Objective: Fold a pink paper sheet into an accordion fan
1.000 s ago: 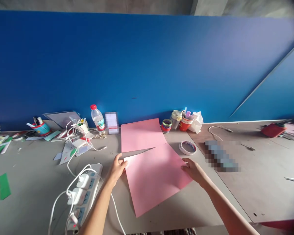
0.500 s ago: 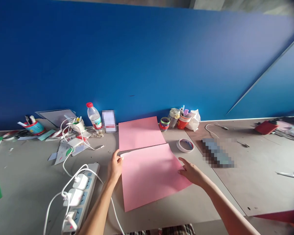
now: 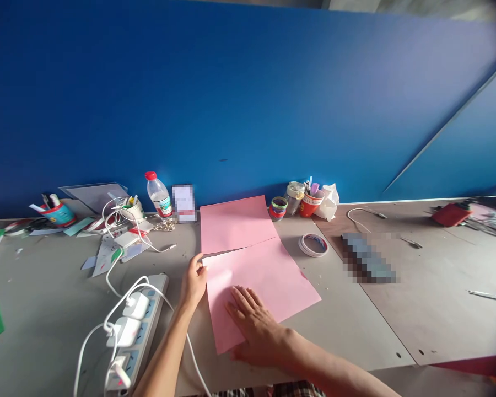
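Note:
A pink paper sheet (image 3: 273, 273) lies on the grey table (image 3: 45, 298) in front of me. My left hand (image 3: 193, 282) pinches the sheet's left edge near its far corner. My right hand (image 3: 258, 325) lies flat on the sheet's near left part, fingers spread and pointing away. A second pink sheet (image 3: 235, 223) lies behind the first, partly under its far edge.
A white power strip (image 3: 134, 328) with plugs and cables sits left of my left arm. A tape roll (image 3: 314, 245) lies right of the sheets. A water bottle (image 3: 158, 196), cups with pens (image 3: 311, 201), tape rolls and paper scraps line the blue wall. Scissors (image 3: 494, 296) lie far right.
My right hand left the sheet's right edge and moved left onto its near left part, flat. The sheet turned slightly. My left hand stays at the left edge.

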A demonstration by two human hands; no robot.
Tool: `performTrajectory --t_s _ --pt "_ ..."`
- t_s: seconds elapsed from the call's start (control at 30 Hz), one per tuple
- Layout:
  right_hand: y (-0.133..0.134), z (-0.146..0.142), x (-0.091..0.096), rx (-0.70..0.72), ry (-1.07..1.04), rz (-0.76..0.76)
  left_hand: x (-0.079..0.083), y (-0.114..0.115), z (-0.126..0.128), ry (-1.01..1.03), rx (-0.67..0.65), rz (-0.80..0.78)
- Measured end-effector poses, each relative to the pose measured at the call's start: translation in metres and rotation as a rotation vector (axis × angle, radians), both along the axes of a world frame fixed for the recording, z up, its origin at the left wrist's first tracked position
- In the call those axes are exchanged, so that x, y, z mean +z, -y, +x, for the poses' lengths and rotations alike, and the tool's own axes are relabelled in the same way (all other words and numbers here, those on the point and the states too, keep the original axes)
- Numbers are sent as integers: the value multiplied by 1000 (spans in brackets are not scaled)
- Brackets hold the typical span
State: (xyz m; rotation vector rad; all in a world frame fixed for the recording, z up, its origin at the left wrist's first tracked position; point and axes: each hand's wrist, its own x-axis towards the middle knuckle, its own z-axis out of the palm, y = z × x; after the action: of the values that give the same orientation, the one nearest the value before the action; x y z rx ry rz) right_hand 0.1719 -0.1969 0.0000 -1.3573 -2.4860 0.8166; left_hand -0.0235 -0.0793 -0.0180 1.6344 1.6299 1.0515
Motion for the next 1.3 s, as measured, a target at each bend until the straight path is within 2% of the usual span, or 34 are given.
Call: performTrajectory --t_s 0.2,0.3,0.4,0.5,0.67,0.8,0.93,1.1,1.17,1.3 --pt "3 -27 -7 -170 0 -20 -6 3 -1 106 -46 -4" --pt "-1 -35 -4 -167 -7 -17 -7 6 0 102 -117 -34" --pt "-14 -32 3 -173 -17 34 -6 9 2 29 -121 -35" --pt "-34 -21 6 -270 32 125 -6 11 4 -3 -91 -26" --pt "-61 -10 -11 -313 185 168 -4 10 5 23 -53 2" --pt "-64 -10 -25 -321 220 231 -1 9 1 43 -91 -16" --pt "-61 -10 -26 -324 208 262 1 10 -2 28 -81 -51" --pt "-60 -10 -23 -341 190 278 9 15 -4 241 -61 -114" --pt "-60 -10 -23 -348 188 281 15 17 -4 333 -110 -158" --pt "-59 -10 -22 -347 183 280 28 21 -3 451 -340 -214"
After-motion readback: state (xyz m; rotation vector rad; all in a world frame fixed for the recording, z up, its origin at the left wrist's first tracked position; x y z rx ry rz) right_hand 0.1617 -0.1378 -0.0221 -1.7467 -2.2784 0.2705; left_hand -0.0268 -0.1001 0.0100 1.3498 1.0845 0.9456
